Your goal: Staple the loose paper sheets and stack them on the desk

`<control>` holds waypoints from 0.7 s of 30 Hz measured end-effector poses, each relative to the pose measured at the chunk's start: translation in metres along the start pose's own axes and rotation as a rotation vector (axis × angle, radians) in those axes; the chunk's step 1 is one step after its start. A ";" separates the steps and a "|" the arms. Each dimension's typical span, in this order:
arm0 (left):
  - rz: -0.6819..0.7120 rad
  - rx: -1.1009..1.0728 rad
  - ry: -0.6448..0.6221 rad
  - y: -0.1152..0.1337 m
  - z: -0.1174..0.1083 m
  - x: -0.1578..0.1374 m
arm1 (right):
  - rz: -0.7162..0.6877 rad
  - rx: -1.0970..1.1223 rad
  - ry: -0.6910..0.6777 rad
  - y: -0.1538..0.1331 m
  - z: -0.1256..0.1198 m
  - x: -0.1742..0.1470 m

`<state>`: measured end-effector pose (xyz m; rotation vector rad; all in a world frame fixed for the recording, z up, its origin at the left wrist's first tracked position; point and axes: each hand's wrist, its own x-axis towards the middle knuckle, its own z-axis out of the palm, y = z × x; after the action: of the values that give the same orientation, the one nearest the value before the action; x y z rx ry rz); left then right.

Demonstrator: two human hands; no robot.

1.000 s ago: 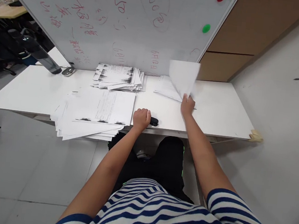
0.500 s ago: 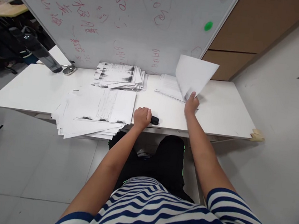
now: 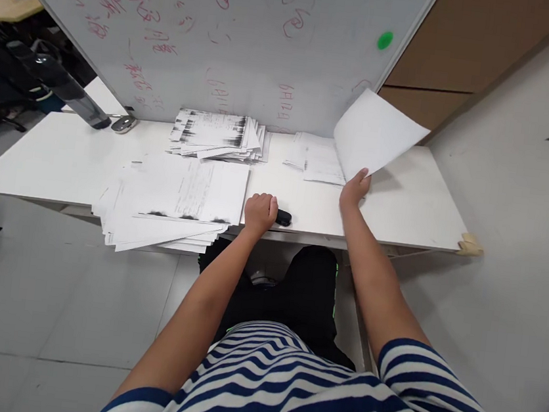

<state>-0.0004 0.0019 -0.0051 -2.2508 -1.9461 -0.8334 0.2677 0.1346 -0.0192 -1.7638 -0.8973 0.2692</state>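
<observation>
My right hand [image 3: 356, 189] pinches a white sheet of paper [image 3: 379, 132] by its lower edge. The sheet stands up, curved and tilted to the right, above the desk. Just left of it lies a low stack of printed papers [image 3: 322, 162], partly covered by the raised sheet. My left hand [image 3: 260, 214] is closed in a fist at the desk's front edge. A black object with a rounded end [image 3: 283, 218] sticks out to the right of that fist; the rest of it is hidden, so its kind cannot be told.
A fanned pile of papers [image 3: 182, 189] overhangs the front edge of the white desk [image 3: 417, 209]. Behind it is another paper stack [image 3: 213, 133] with black-smudged edges. A computer mouse [image 3: 124, 124] and a dark bottle [image 3: 87, 108] are at the left. A whiteboard [image 3: 252, 51] stands along the back.
My right hand has shifted slightly right, and the sheet has swung up and right, uncovering more of the printed stack. My left hand stays where it was; the view has tilted slightly.
</observation>
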 end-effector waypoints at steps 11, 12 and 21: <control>-0.021 -0.057 0.040 -0.003 0.006 0.002 | -0.284 0.117 0.064 -0.013 -0.130 -0.021; -0.033 -0.056 0.052 -0.003 0.007 0.003 | -0.291 0.097 0.058 -0.016 -0.141 -0.031; -0.203 -0.278 0.105 0.018 -0.028 0.037 | -0.324 0.239 -0.021 -0.056 -0.192 -0.072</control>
<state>0.0088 0.0212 0.0398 -2.1121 -2.1523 -1.2922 0.3042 -0.0454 0.0873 -1.3751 -1.1021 0.1750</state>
